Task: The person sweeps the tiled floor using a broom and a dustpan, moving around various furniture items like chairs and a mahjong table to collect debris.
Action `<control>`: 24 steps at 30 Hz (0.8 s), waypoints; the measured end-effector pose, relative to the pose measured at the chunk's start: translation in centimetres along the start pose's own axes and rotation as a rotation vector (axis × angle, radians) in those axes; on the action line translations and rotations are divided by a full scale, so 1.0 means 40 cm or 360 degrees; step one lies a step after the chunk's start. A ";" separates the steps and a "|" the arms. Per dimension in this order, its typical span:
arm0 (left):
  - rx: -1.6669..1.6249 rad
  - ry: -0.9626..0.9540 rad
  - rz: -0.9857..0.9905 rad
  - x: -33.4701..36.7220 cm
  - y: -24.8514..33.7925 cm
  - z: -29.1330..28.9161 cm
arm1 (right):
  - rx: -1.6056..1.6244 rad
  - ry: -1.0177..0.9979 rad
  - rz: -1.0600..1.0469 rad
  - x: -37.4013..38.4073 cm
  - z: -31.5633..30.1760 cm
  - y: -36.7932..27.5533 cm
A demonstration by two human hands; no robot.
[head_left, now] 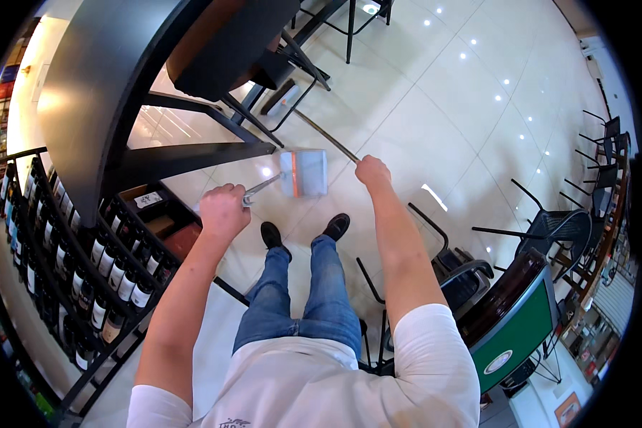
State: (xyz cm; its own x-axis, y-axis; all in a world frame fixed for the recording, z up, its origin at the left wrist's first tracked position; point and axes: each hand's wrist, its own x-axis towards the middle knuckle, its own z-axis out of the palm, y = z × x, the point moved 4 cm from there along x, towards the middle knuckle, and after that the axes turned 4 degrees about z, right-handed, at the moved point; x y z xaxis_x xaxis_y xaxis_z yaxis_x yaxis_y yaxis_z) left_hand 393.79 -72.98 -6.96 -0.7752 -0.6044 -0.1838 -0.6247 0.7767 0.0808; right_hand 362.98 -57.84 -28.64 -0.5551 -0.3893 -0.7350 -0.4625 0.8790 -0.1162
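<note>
My left hand (223, 211) is closed around the handle of a dustpan (311, 173), a pale grey pan with an orange stripe that rests on the tiles ahead of my feet. In my right hand (373, 172) is the long thin stick of a broom (279, 98). That stick runs forward and left to the dark-and-white broom head, which lies on the floor beside the legs of a tall chair. The broom head and the dustpan are apart. Whether any dirt lies in the pan I cannot make out.
A dark high table (114, 78) and a tall chair (225, 53) stand at the front left. Wine bottles fill a black rack (85, 285) on my left. Black chairs (549, 225) and a green-topped table (517, 328) are on the right. Glossy pale tiles (435, 107) cover the floor.
</note>
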 end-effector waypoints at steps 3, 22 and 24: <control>-0.0017 0.0116 0.0044 -0.005 0.004 -0.010 | -0.0040 0.0011 0.0104 -0.004 -0.020 0.098; -0.0012 -0.0016 0.0197 -0.219 -0.051 -0.066 | -0.0735 0.0004 -0.0098 -0.348 -0.287 0.322; 0.0000 -0.0031 0.0190 -0.236 -0.057 -0.062 | -0.0714 0.0029 -0.0076 -0.294 -0.260 0.282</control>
State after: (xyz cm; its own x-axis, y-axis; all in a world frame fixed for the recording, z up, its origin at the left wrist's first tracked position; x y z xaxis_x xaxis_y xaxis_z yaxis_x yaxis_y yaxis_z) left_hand 402.30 -69.51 -2.98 -0.8423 -0.5038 -0.1917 -0.5278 0.8431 0.1031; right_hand 357.09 -46.21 -14.36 -0.5362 -0.4349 -0.7234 -0.7395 0.6553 0.1542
